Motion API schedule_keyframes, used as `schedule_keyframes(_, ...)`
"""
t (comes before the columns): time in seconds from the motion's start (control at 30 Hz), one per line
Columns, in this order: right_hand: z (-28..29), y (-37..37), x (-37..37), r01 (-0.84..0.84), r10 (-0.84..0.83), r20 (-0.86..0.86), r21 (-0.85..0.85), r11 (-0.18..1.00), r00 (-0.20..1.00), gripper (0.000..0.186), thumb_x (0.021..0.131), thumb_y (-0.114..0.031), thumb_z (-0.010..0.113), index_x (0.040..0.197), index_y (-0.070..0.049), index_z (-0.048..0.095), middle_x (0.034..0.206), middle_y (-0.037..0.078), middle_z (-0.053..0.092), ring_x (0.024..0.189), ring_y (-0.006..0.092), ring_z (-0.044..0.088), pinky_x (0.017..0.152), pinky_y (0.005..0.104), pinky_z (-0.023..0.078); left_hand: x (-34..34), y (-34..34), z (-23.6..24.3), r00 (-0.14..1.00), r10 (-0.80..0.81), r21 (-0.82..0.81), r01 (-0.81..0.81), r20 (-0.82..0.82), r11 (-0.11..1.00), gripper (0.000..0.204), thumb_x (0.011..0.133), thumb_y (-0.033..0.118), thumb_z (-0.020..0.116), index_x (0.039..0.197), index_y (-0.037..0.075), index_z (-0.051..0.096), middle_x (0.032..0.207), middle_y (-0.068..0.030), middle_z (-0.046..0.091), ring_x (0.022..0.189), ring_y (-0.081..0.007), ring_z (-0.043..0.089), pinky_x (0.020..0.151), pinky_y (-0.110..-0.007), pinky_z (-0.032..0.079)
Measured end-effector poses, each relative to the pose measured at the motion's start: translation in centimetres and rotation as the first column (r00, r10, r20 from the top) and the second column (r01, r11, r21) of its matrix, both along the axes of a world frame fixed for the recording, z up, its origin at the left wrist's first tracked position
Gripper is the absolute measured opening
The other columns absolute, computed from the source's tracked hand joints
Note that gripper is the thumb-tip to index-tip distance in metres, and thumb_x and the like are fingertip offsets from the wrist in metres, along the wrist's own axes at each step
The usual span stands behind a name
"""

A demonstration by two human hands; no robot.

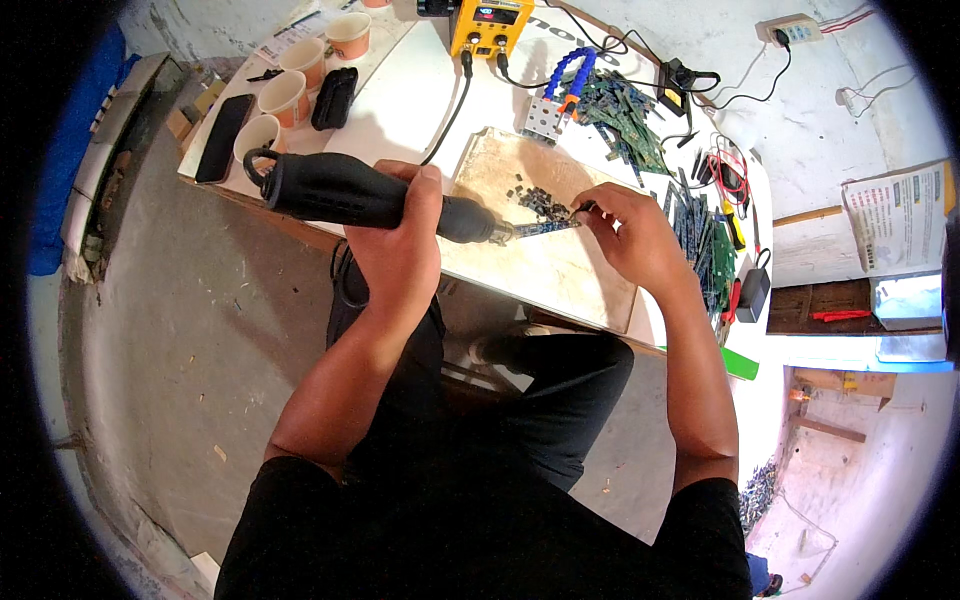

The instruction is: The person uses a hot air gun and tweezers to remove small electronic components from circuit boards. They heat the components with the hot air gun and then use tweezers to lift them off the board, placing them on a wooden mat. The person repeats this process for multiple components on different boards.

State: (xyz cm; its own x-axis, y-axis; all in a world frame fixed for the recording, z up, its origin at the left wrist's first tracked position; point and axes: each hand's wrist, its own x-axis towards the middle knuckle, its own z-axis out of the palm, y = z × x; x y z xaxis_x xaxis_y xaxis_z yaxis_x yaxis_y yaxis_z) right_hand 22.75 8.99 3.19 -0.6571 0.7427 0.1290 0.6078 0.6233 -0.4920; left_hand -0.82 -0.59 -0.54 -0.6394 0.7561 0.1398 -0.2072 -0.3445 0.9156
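Observation:
My left hand [408,215] is wrapped round a black hot air gun [335,190], its metal nozzle [502,233] pointing right. Just past the nozzle lies a narrow strip of circuit board [545,228] on a worn, pale board [490,165]. My right hand [635,235] is closed at the strip's right end, pinching a thin dark tool that looks like tweezers [583,209]; most of it is hidden by the fingers. Small black chips [538,200] lie in a loose pile behind the strip, close to both the nozzle and the right fingertips.
A yellow hot air station [490,28] stands at the back, cables trailing from it. A metal holder with a blue flexible arm [572,72] is beside a heap of green board strips [625,115]. More strips [690,225] lie right. Paper cups [283,98] and a phone [224,138] sit left.

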Motion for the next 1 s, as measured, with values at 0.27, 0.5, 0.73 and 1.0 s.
schedule_keyframes(0.27, 0.9, 0.4, 0.4, 0.040, -0.040, -0.004, -0.037, 0.998, 0.999, 0.015, 0.087, 0.001, 0.066, 0.101, -0.002, 0.068, 0.092, 0.017, 0.069, 0.075, 0.0322, 0.067, 0.069, 0.0371, 0.053, 0.0, 0.0, -0.1, 1.000, 0.001, 0.002, -0.001, 0.018, 1.000, 0.007, 0.091, 0.006, 0.063, 0.089, 0.002, 0.057, 0.089, -0.0038, 0.059, 0.088, -0.0127, 0.056, 0.088, -0.029, 0.043)
schedule_keyframes(0.5, 1.2, 1.2, 1.1, 0.074, -0.076, -0.018, -0.105, 0.992, 0.997, 0.013, 0.087, -0.001, 0.068, 0.100, -0.002, 0.068, 0.087, 0.016, 0.068, 0.070, 0.0280, 0.065, 0.066, 0.0352, 0.051, 0.1, 0.1, -0.2, 1.000, -0.020, -0.037, 0.020, 0.013, 0.999, 0.008, 0.092, 0.008, 0.063, 0.089, 0.002, 0.060, 0.088, -0.0028, 0.059, 0.087, -0.0118, 0.056, 0.087, -0.028, 0.043)
schedule_keyframes(0.73, 0.8, 3.3, 1.0, 0.018, -0.007, 0.065, -0.163, 0.986, 0.998, 0.012, 0.087, -0.003, 0.069, 0.099, -0.001, 0.066, 0.086, 0.017, 0.066, 0.073, 0.0286, 0.065, 0.068, 0.0358, 0.050, 0.5, 0.3, -0.1, 0.999, -0.033, -0.097, 0.034, 0.015, 0.995, 0.010, 0.093, 0.011, 0.066, 0.090, 0.003, 0.062, 0.086, -0.0011, 0.059, 0.082, -0.0094, 0.055, 0.080, -0.026, 0.043)
schedule_keyframes(1.0, 0.3, 4.1, 1.1, -0.077, 0.084, 0.059, -0.123, 0.990, 0.995, 0.010, 0.089, 0.000, 0.068, 0.098, -0.001, 0.065, 0.083, 0.012, 0.066, 0.072, 0.0209, 0.059, 0.064, 0.0333, 0.047, 0.3, 0.1, -0.3, 0.999, -0.033, -0.068, 0.032, -0.013, 0.997, 0.010, 0.093, 0.011, 0.063, 0.093, 0.002, 0.060, 0.091, -0.0035, 0.061, 0.090, -0.0134, 0.057, 0.091, -0.030, 0.044)
